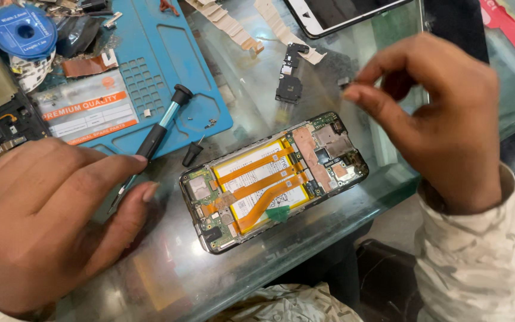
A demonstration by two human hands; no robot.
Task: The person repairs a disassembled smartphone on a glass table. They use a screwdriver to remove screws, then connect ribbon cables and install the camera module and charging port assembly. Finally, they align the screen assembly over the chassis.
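Resting our left hand (pixel 43 220) on the tabletop (pixel 168 280) left of the opened phone (pixel 274 179), fingers loosely curled, empty, we see its long axis running lower-left to upper-right; our right hand (pixel 442 119) hovers upper-right of it, fingers pinching something tiny.

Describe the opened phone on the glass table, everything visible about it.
The opened phone lies flat and slanted on the glass table, back cover off, insides facing up. A pale battery fills the middle, crossed by orange ribbon cables; a small green tab sits at its near edge. Green circuit boards and metal shields occupy both ends inside a dark frame. Neither hand touches it: the left hand rests beside its lower end near a screwdriver, and the right hand hovers above its upper end with fingertips pinched together.
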